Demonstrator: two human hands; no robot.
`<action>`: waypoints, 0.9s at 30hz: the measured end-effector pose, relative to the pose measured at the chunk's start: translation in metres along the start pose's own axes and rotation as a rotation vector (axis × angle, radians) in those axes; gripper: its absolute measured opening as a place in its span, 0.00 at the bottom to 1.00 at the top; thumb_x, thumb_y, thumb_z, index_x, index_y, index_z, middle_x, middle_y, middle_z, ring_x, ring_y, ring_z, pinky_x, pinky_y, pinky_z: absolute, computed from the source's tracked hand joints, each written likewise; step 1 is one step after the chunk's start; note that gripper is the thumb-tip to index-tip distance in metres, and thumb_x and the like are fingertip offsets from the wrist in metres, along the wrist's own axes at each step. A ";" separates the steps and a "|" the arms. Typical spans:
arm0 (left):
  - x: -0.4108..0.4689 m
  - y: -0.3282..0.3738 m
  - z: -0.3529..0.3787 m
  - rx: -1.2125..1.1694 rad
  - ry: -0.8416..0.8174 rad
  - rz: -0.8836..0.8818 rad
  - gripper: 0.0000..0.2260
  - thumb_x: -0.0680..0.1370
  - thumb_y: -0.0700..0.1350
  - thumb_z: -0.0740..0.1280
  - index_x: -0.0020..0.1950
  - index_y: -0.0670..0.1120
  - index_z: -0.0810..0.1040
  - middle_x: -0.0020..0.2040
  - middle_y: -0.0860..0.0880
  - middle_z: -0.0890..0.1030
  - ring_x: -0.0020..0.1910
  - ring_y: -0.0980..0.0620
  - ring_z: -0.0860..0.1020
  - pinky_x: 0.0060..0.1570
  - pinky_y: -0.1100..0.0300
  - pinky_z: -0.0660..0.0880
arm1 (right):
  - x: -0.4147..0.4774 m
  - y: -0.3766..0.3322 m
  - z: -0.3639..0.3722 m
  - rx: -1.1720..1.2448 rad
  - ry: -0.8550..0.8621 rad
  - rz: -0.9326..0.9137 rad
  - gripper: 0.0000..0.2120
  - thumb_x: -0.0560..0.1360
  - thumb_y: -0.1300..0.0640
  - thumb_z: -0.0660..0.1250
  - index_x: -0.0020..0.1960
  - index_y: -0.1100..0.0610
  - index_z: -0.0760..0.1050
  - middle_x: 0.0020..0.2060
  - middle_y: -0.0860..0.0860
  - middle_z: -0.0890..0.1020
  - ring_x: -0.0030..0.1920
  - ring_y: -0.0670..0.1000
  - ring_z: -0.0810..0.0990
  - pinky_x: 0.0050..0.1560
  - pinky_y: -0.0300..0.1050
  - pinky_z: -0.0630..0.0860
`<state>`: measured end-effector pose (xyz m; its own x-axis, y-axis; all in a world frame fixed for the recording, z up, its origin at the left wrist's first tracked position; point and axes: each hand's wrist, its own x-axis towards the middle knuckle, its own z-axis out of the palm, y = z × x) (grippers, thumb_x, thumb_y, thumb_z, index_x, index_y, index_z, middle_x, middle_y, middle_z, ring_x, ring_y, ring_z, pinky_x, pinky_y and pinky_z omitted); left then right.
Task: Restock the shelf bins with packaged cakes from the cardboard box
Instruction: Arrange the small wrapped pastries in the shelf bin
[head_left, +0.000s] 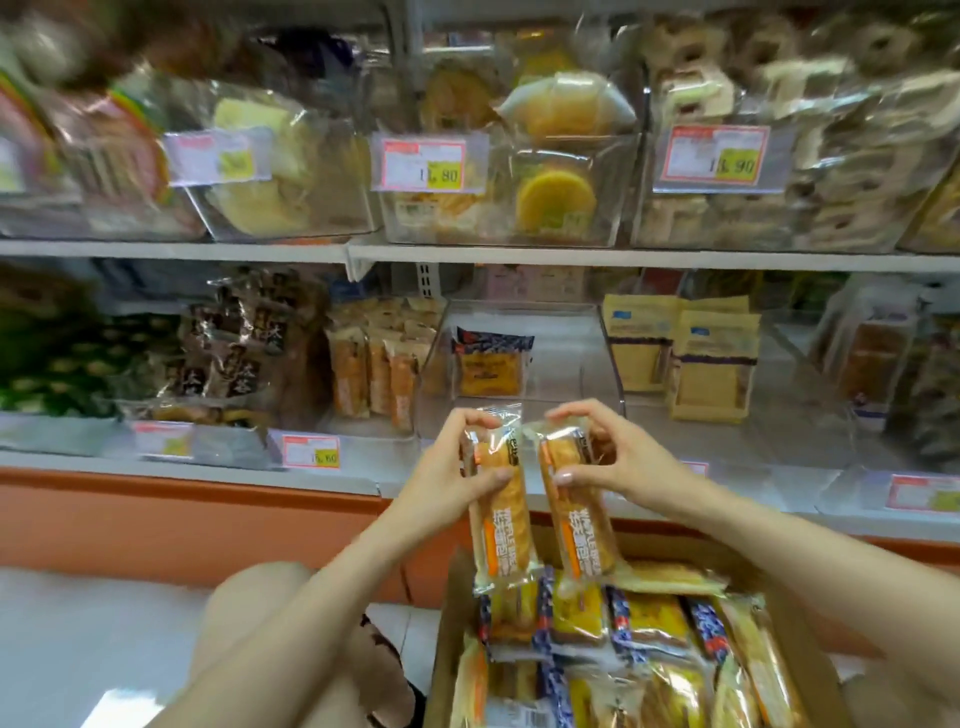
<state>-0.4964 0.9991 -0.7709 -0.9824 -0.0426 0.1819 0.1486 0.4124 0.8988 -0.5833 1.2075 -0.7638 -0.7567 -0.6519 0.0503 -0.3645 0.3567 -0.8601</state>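
My left hand (457, 467) grips a long orange packaged cake (501, 525) near its top end, held upright. Beside it, my right hand (608, 457) pinches a second matching cake (579, 514), also upright. Both packets hang above the open cardboard box (447, 623) at the lower right, which holds several more packaged cakes (639, 623). Just behind my hands stands a clear shelf bin (592, 353) with one blue-and-yellow packet (488, 364) inside. To its left, another bin holds several orange cakes (374, 374) like the ones I hold.
Clear bins of breads and pastries fill the upper shelf (467, 252). The lower shelf also carries dark packets (228, 343) at left and tan packets (685, 353) at right. Price tags (310, 451) line the shelf edges. An orange base panel (182, 519) runs below. My knee (260, 597) is at lower left.
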 end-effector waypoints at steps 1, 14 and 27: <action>0.000 0.000 -0.013 0.032 0.031 0.006 0.17 0.73 0.41 0.71 0.55 0.55 0.67 0.52 0.53 0.76 0.46 0.60 0.78 0.47 0.64 0.76 | 0.012 -0.010 0.006 0.007 -0.008 -0.023 0.25 0.67 0.52 0.75 0.59 0.36 0.69 0.53 0.44 0.79 0.52 0.44 0.80 0.52 0.44 0.77; 0.056 -0.035 -0.174 0.066 0.343 -0.151 0.20 0.72 0.37 0.71 0.60 0.47 0.68 0.50 0.50 0.77 0.45 0.54 0.78 0.43 0.63 0.75 | 0.165 -0.079 0.091 0.310 0.254 -0.045 0.24 0.69 0.58 0.75 0.60 0.47 0.68 0.57 0.48 0.74 0.54 0.50 0.77 0.51 0.46 0.79; 0.124 -0.109 -0.208 0.501 0.304 -0.079 0.16 0.70 0.42 0.71 0.55 0.45 0.70 0.53 0.45 0.77 0.51 0.46 0.76 0.47 0.55 0.72 | 0.253 -0.068 0.131 -0.076 0.289 -0.095 0.25 0.67 0.61 0.76 0.59 0.53 0.67 0.59 0.49 0.74 0.55 0.46 0.71 0.51 0.40 0.69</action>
<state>-0.6108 0.7598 -0.7633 -0.9010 -0.3189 0.2942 -0.0683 0.7739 0.6296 -0.6787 0.9308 -0.7588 -0.8360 -0.4717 0.2802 -0.4725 0.3594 -0.8047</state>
